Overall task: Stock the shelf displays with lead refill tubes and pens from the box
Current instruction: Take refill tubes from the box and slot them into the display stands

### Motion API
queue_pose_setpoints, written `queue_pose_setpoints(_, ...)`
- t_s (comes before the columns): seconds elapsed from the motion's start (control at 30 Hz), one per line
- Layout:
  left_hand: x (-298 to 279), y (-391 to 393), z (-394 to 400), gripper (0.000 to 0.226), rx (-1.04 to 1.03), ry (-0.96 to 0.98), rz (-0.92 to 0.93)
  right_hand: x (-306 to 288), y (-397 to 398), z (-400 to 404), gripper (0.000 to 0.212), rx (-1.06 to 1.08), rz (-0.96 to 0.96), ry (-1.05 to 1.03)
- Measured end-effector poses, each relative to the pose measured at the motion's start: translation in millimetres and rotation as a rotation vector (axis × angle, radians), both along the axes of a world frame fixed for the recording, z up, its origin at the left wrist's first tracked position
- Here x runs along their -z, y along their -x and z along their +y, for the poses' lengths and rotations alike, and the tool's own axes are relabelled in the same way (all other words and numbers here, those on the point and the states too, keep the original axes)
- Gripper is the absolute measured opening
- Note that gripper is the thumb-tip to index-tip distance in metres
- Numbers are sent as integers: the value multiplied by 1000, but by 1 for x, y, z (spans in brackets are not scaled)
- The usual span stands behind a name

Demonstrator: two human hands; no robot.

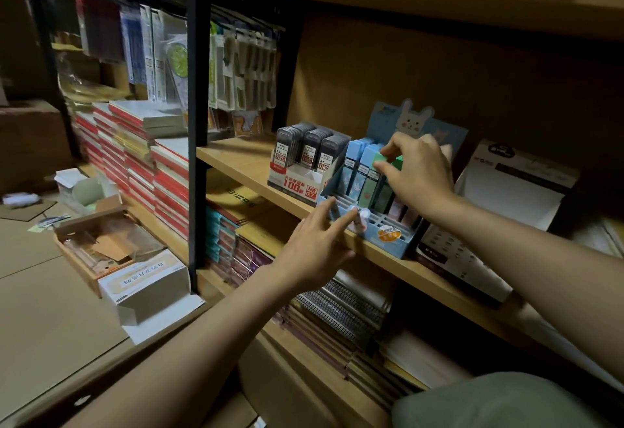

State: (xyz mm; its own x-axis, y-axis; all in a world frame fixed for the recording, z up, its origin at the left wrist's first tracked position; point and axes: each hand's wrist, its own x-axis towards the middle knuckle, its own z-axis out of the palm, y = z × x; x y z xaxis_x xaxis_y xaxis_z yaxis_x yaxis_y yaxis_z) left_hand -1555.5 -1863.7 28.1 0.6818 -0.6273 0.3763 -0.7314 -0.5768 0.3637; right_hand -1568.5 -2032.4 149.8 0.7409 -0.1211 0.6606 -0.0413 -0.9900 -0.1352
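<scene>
Blue display box point(400, 245) — bunny print, green tube point(388, 160), grey refill tubes point(312, 148), red-edged notebooks point(169, 184)

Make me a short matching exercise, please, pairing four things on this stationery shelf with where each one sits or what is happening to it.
Things:
1. green tube
2. dark lead tubes
3. blue rabbit display
4. white display box

States:
A. steadied at its front edge by the left hand
B. standing in the white and red carton
C. pinched by the right hand
D. at the right end of the shelf, untouched

Pairs: 1-C, 2-B, 3-A, 4-D
</scene>
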Motion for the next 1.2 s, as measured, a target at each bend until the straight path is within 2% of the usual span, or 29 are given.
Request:
queue_pose_setpoints(0.2,1,-2,-1,78,6,3,6,2,1,1,23,51,-6,104)
queue_pose_setpoints(0.33,2,3,1,75,22,54,42,0,10,1,44,17,-19,86)
queue_pose_setpoints(0.5,14,27,9,63,3,196,23,26,40,10,26,-247,-184,-86)
queue_pose_setpoints(0.63,35,47,34,47,-78,209,241,76,69,35,17,-460,-164,-199)
queue_pose_setpoints(0.73,63,61,64,24,-183,213,496,128,84,58,16,-610,44,-281)
queue_pose_setpoints(0.87,126,89,115,13,-474,118,803,197,92,85,12,-758,559,-235)
queue_pose_setpoints(0.93,165,112,132,5,-623,235,951,231,92,96,18,-800,781,-191)
queue_pose_setpoints(1.0,206,136,135,12,-829,429,1040,264,90,108,21,-816,944,-144)
queue_pose_setpoints(1.1,259,165,120,9,-1062,629,1188,312,86,122,24,-747,1166,-106)
queue_pose_setpoints(1.2,303,187,109,7,-1250,626,1292,358,82,131,32,-668,1339,-114)
